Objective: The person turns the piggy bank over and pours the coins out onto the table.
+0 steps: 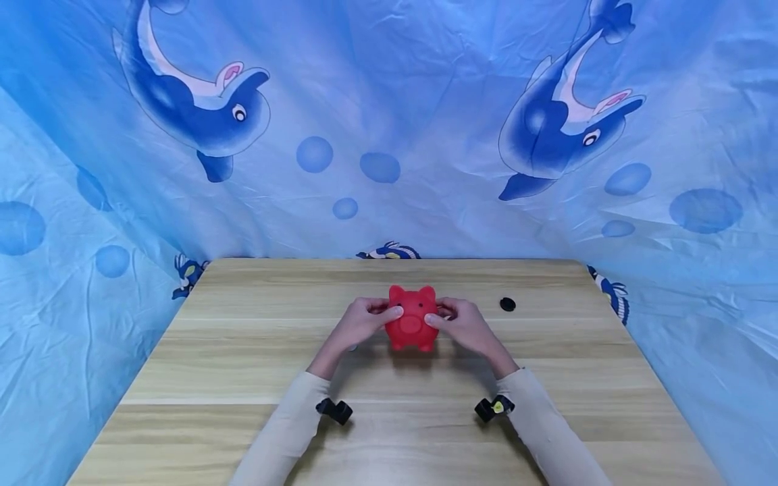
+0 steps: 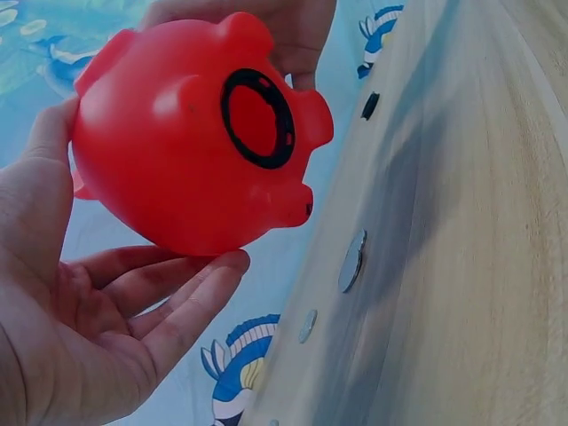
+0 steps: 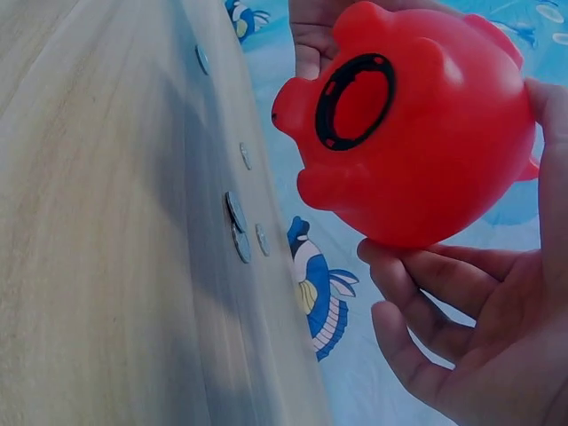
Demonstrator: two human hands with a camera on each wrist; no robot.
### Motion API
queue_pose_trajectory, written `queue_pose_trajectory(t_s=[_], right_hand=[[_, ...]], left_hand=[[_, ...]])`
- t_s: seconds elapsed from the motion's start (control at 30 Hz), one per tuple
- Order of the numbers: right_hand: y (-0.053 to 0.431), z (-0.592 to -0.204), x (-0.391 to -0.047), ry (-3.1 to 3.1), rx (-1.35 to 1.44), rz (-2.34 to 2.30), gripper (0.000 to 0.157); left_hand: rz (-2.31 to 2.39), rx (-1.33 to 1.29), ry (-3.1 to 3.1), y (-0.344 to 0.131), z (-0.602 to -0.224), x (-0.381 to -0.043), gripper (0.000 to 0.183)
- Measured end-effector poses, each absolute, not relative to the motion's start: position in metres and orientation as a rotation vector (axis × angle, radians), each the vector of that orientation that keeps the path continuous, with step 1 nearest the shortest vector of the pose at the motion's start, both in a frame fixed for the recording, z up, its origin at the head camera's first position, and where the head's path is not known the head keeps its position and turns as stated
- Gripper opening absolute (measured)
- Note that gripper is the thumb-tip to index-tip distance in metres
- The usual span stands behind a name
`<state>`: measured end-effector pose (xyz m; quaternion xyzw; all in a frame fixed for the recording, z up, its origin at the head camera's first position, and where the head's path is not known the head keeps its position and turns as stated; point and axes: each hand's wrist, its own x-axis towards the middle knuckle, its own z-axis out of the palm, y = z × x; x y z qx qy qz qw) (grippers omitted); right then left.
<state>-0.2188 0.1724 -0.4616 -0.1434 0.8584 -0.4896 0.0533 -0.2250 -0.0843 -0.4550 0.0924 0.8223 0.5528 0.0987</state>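
Observation:
Between both hands a red piggy bank (image 1: 412,320) is held up over the table, its snout toward me. My left hand (image 1: 362,320) grips its left side, thumb on the front and fingers behind. On the other side, my right hand (image 1: 467,325) holds it in the same way. Both wrist views show the belly, where a black ring (image 2: 257,119) frames a round opening with red inside. Several silver coins (image 3: 234,213) lie flat on the table below, mostly hidden behind the piggy bank in the head view.
A round black cap (image 1: 507,304) lies on the wooden table (image 1: 243,364), right of the right hand. Another coin (image 2: 307,326) shows in the left wrist view. A blue dolphin-print curtain (image 1: 389,101) hangs behind the table and along both sides.

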Motion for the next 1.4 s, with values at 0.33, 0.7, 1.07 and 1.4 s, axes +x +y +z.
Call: queue_pose_trajectory(t_s=[0.33, 0.7, 1.07, 1.4], right_hand=[[0.177, -0.462, -0.219, 2.576, -0.494, -1.497, 0.070], [0.180, -0.459, -0.219, 2.554, -0.520, -1.492, 0.081], [0.183, -0.461, -0.220, 2.618, -0.681, -1.419, 0.092], [0.182, -0.463, -0.224, 2.714, -0.806, -1.362, 0.098]], left_hand=[[1.636, 0.271, 2.381, -0.089, -0.453, -0.224, 0.075], [1.646, 0.416, 2.403, -0.092, -0.455, -0.223, 0.078], [1.668, 0.553, 2.348, -0.095, -0.457, -0.226, 0.083], [1.674, 0.692, 2.375, -0.096, -0.457, -0.228, 0.090]])
